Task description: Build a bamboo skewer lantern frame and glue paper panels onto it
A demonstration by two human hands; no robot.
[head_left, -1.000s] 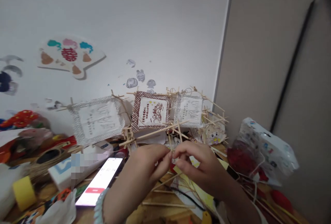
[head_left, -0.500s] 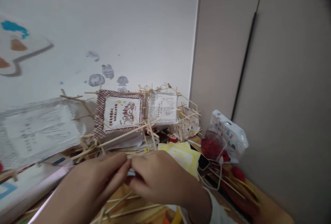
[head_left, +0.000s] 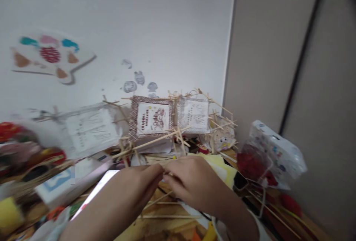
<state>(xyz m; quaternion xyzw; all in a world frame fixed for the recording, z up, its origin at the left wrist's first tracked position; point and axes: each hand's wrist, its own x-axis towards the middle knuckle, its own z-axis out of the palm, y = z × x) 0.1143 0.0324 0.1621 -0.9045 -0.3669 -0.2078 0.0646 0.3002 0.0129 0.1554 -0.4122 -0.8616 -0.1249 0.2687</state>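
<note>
At near centre, the left hand (head_left: 136, 183) and right hand (head_left: 194, 181) are held fingertip to fingertip, narrowly curled; whether anything is gripped cannot be told. The stick frame (head_left: 155, 140) is seen just beyond.

Dim, soft grey light with slight blur.
The white fan-shaped wall decoration (head_left: 50, 54) looks smeared, a grey shadow edging its lower right; the glowing rectangular phone screen (head_left: 96, 191) washes out to white; darkness shades the upper-right corner.
</note>
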